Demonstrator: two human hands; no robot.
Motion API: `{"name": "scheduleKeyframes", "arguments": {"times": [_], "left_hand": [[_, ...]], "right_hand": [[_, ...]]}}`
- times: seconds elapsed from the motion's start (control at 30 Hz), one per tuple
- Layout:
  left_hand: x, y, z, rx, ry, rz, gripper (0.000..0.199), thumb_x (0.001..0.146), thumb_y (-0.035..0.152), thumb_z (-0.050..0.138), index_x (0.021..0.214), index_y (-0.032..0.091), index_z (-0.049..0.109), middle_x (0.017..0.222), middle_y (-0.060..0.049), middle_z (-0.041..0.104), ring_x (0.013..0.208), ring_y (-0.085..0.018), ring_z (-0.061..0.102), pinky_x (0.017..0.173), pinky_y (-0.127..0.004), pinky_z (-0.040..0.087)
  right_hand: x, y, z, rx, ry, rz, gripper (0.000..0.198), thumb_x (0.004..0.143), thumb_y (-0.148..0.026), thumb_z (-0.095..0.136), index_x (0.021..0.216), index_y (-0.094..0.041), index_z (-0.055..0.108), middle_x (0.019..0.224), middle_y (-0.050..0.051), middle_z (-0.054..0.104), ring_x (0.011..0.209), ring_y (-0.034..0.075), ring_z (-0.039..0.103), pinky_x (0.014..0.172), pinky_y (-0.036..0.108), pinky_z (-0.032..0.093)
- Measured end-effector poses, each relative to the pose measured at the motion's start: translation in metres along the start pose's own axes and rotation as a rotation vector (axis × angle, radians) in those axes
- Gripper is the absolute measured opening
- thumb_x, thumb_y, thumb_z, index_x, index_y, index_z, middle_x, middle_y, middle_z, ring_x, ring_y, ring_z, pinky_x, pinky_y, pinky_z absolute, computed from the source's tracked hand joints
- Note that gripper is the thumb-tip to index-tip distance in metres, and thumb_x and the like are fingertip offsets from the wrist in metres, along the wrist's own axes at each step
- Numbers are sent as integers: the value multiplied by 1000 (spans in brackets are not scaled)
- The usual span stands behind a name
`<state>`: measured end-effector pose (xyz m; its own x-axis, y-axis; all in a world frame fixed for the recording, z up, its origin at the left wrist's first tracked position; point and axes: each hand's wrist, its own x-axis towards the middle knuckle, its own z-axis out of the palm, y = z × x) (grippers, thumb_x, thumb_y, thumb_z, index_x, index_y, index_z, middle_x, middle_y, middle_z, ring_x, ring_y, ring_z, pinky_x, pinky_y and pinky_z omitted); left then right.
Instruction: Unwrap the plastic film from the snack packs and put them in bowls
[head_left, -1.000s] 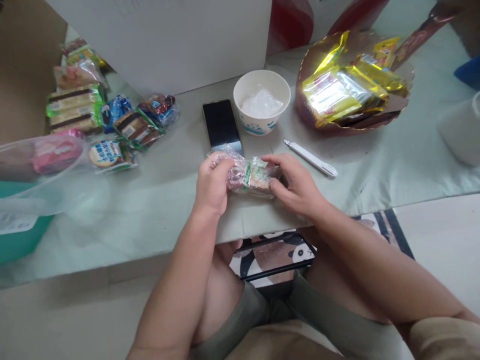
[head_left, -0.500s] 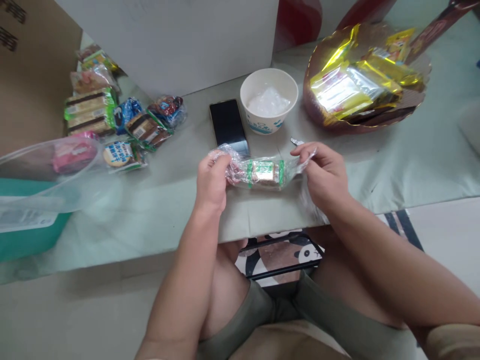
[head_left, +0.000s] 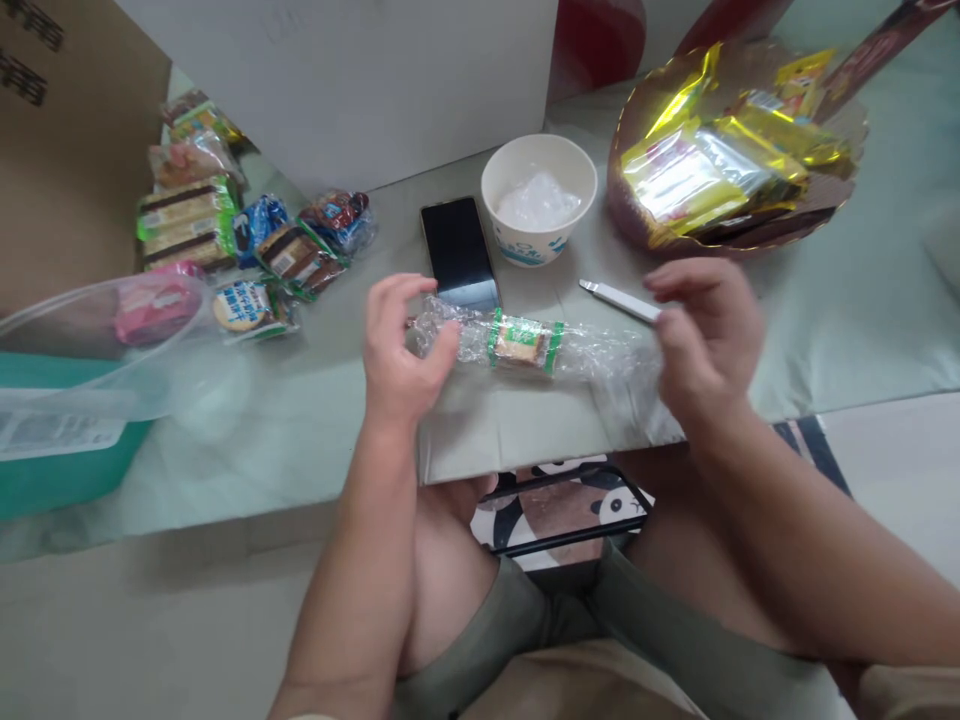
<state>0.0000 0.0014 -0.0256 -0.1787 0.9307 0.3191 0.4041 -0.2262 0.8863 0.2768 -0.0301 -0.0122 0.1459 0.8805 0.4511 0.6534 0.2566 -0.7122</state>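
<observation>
A small packaged snack (head_left: 523, 341) with green bands and a pale middle lies on the table in crinkled clear plastic wrap (head_left: 604, 350). The wrap stretches out to both sides of it. At its left end is my left hand (head_left: 409, 350), thumb and fingers spread around the plastic; whether they touch it I cannot tell. My right hand (head_left: 709, 345) is at the right end, fingers apart and curved. A slim pale tool with a narrow metal tip (head_left: 619, 300) lies beside the wrap, its far end partly behind my right thumb.
Behind the wrap are a dark phone (head_left: 459, 252) and a paper bowl (head_left: 537, 240) with clear plastic inside. A brown bowl (head_left: 637, 225) of yellow packets stands right. Several wrapped snacks (head_left: 300, 262), a clear lid (head_left: 90, 385) and a teal container (head_left: 67, 490) are left.
Both hands have let go of the plastic wrap and opened. My left hand moved slightly left and my right hand moved right, uncovering more of the pale tool.
</observation>
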Motion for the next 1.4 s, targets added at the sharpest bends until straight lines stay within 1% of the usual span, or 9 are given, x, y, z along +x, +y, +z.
{"name": "scheduleKeyframes", "arguments": {"times": [0.1, 0.2, 0.5, 0.63, 0.77, 0.9, 1.07, 1.23, 1.4], "left_hand": [[-3, -1, -2, 160, -197, 192, 28, 71, 32, 79, 96, 25, 70, 124, -8, 61, 124, -29, 58, 107, -44, 49], [-5, 1, -3, 218, -232, 169, 8, 75, 26, 75, 81, 24, 71, 120, -8, 62, 118, -28, 61, 110, -47, 48], [-19, 29, -19, 61, -80, 339, 18, 78, 35, 74, 69, 25, 62, 99, -4, 66, 115, -27, 61, 114, -54, 45], [-29, 34, -30, 34, -173, 229, 27, 77, 35, 73, 63, 24, 53, 69, -1, 60, 82, -22, 64, 87, -43, 56], [-40, 42, -42, 56, -244, 137, 27, 73, 25, 73, 59, 22, 50, 55, 4, 49, 52, -11, 45, 55, -29, 40], [-42, 46, -45, 69, -332, -41, 26, 76, 27, 70, 57, 21, 53, 46, 6, 38, 45, -9, 30, 46, -27, 26], [-31, 32, -37, 165, -57, -248, 27, 77, 41, 72, 67, 20, 58, 58, 4, 49, 54, -10, 39, 53, -25, 30], [-26, 31, -26, 155, -413, -525, 30, 77, 48, 69, 69, 19, 65, 64, 1, 56, 62, -13, 46, 59, -27, 35], [-21, 35, -11, -263, -485, -622, 20, 65, 31, 70, 52, 19, 60, 91, -7, 71, 99, -23, 63, 79, -31, 49]], "right_hand": [[-3, -15, 1, -67, -175, -88, 26, 87, -36, 57, 109, -23, 62, 106, 11, 69, 104, 29, 65, 93, 45, 50], [-3, -22, 5, -179, -363, -83, 19, 88, -33, 58, 101, -25, 69, 93, 9, 73, 94, 28, 67, 88, 45, 50], [-7, -45, -14, -258, -250, -166, 19, 92, -32, 51, 82, -29, 67, 84, 6, 70, 88, 26, 66, 96, 47, 47], [-11, -48, -21, -202, -249, -253, 20, 90, -30, 52, 77, -27, 66, 59, 1, 60, 60, 19, 57, 83, 41, 49], [-12, -43, -24, -89, -642, -243, 25, 91, -38, 52, 86, -26, 73, 51, -2, 57, 51, 15, 52, 58, 32, 40], [-12, -39, -20, -79, -1092, -221, 34, 96, -43, 47, 92, -27, 77, 62, -1, 68, 54, 14, 55, 58, 29, 35], [-10, -39, -10, -483, -791, -12, 38, 95, -44, 47, 106, -24, 77, 66, 5, 71, 60, 21, 60, 58, 32, 33], [-9, -37, -4, -515, -626, 106, 55, 91, -42, 53, 139, -16, 60, 80, 7, 75, 71, 27, 65, 63, 36, 45], [-11, -30, 13, -186, -525, -171, 55, 87, -40, 61, 138, -20, 57, 122, 15, 67, 112, 33, 64, 94, 48, 54]]}}
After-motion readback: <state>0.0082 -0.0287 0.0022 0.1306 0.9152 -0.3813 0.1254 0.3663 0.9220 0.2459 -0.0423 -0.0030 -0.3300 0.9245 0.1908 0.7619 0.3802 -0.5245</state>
